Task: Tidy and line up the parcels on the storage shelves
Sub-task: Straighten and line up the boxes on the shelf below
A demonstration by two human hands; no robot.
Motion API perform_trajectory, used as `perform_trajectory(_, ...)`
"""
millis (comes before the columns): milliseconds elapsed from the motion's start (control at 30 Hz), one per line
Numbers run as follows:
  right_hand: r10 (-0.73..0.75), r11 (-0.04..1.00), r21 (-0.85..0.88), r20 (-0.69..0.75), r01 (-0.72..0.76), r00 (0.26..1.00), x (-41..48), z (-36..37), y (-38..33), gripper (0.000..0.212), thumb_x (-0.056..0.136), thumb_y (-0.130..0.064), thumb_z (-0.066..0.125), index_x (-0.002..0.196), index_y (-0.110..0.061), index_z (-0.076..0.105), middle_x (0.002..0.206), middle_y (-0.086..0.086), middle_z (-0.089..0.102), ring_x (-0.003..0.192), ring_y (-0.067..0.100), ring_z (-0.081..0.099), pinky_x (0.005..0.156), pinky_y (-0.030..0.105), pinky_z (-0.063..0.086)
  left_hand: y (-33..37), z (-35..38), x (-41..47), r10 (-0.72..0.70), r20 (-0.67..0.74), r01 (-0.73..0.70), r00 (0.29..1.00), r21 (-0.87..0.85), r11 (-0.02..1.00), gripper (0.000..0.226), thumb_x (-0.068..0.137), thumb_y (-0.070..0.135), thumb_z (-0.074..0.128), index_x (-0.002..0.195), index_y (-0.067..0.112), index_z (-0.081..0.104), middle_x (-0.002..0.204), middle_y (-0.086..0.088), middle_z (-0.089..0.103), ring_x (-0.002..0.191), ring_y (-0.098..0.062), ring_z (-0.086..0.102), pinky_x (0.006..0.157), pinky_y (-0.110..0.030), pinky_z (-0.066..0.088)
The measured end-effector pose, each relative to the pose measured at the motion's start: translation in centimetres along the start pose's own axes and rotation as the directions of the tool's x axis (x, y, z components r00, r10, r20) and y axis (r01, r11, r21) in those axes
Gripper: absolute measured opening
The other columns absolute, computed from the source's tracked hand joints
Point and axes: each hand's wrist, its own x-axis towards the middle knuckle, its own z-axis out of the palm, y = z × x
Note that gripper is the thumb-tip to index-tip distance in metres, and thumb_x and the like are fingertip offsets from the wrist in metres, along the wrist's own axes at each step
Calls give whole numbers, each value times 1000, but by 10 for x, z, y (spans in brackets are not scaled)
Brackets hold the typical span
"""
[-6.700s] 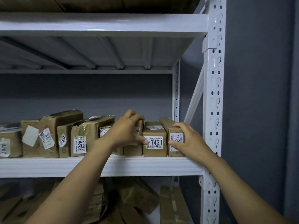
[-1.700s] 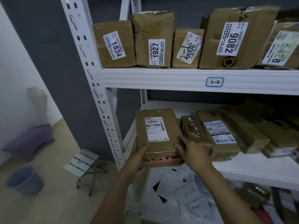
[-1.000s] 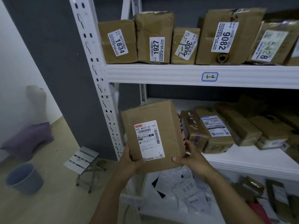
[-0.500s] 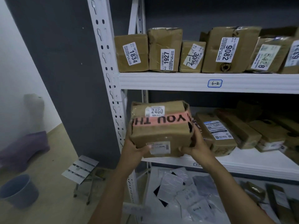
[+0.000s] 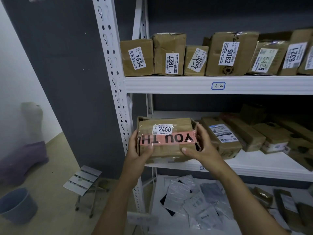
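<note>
Holding parcel 2460 clamped between left hand and right hand at left front corner of middle shelf; white rack upright beside, dark grey wall, folding stool and bucket on floor

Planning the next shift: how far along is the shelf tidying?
Done: the upper-shelf parcels stand in a row, number labels outward. In hand: left hand and right hand hold parcel 2460 at the middle shelf, left end. Left: the flat parcels beside it lie slanted; bags below lie loose.
</note>
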Motion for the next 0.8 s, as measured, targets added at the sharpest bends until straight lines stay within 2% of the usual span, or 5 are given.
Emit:
perform_trajectory(167,-8,996,-84,6,9,1000,-1,-1,4,83,77,0,76,124,-56,38,119,-11,60,102,3,63,85,26,55,-7,-2,0,12,53,-18,999,131,991,82,85,6,69,130,63,31,118,30,60,115,4,55,98,-31,44)
perform_trajectory(367,69,997,-24,-91,-71,993,-4,3,25,72,78,-5,77,136,-33,43,119,-11,60,109,8,60,91,32,53,-16,0,0,20,64,-30,998,153,988,85,83,14,73,146,47,25,134,20,53,122,-3,53,103,-42,47)
perform_trajectory(467,134,988,114,-277,-106,951,-5,8,34,55,82,-10,74,129,-26,50,114,-10,63,100,2,59,82,22,49,-18,6,5,-3,18,1,1000,147,989,89,88,15,68,150,42,10,141,13,41,120,-2,48,86,-17,51)
perform_trajectory(567,184,975,170,-265,-142,946,-4,17,46,52,84,-17,73,130,-27,51,119,-6,64,109,10,60,93,30,48,-26,15,6,25,25,-30,999,216,976,87,92,18,63,142,55,3,134,16,42,118,-2,48,72,-7,46)
perform_trajectory(800,-42,990,-140,-251,7,967,23,14,13,65,83,-2,70,133,-37,48,119,-11,60,104,3,59,78,20,52,-38,0,21,-2,-80,14,997,152,988,62,86,14,70,132,36,35,110,21,58,99,3,62,80,-23,55)
